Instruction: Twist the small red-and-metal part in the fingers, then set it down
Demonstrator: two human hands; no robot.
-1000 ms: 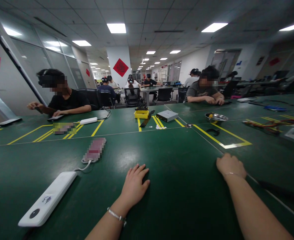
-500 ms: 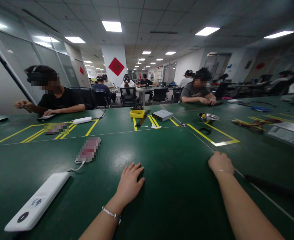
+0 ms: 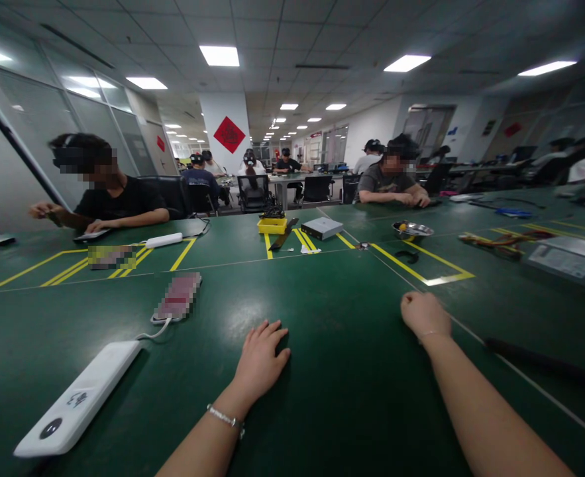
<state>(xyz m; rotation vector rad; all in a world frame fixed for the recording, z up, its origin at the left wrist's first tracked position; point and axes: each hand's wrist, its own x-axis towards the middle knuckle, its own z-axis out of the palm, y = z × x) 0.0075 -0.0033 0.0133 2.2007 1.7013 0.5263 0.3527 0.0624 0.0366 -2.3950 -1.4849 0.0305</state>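
My left hand [image 3: 261, 358] lies flat on the green table [image 3: 342, 371], fingers stretched out and holding nothing. My right hand [image 3: 425, 314] rests on the table further right, its fingers curled under into a loose fist with nothing visible in it. A white power bank [image 3: 76, 399] lies to the left of my left hand, joined by a white cable to a phone [image 3: 177, 297] beyond it. Neither hand touches them.
Across the table are a yellow tray [image 3: 271, 226], a grey box [image 3: 321, 228], a metal bowl [image 3: 412, 230] and yellow tape lines [image 3: 424, 268]. A dark rod [image 3: 540, 362] lies at the right. Seated people work at the far side.
The view has swung slightly right. My right hand has slid a little left and away from me. The left hand stays flat in place.
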